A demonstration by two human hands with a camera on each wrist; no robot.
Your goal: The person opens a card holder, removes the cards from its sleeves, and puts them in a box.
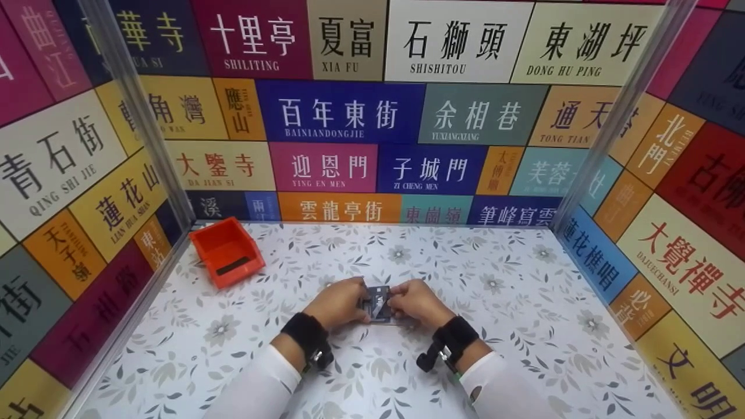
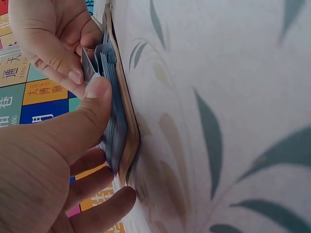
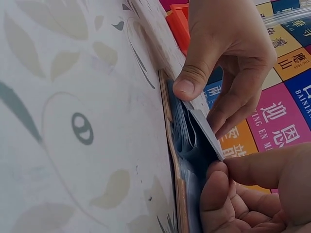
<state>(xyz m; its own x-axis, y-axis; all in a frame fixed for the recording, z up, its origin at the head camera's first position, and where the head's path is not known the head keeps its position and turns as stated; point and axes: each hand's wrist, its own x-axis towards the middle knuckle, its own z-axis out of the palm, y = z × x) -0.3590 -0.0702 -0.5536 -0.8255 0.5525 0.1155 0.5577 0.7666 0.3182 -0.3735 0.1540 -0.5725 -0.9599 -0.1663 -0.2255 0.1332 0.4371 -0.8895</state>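
Observation:
A card holder [image 2: 130, 145] with a brown cover and a stack of clear bluish plastic sleeves [image 2: 115, 116] lies opened on the patterned table. My left hand [image 1: 340, 302] grips its left side, thumb on top of the sleeves and fingers around the edge. From the right, my right hand [image 1: 422, 299] pinches the edge of a card [image 3: 206, 128] between thumb and forefinger. That card stands tilted up from the sleeves, one of which gapes beside it. Seen from above, a dark grey card face [image 1: 378, 299] with pale markings shows between both hands.
An orange-red plastic bin [image 1: 227, 253] with a dark strip on its front sits at the table's back left. Panels with colourful Chinese place names [image 1: 340, 113] surround the white floral tabletop [image 1: 465, 262] on three sides, with clear posts at the back corners.

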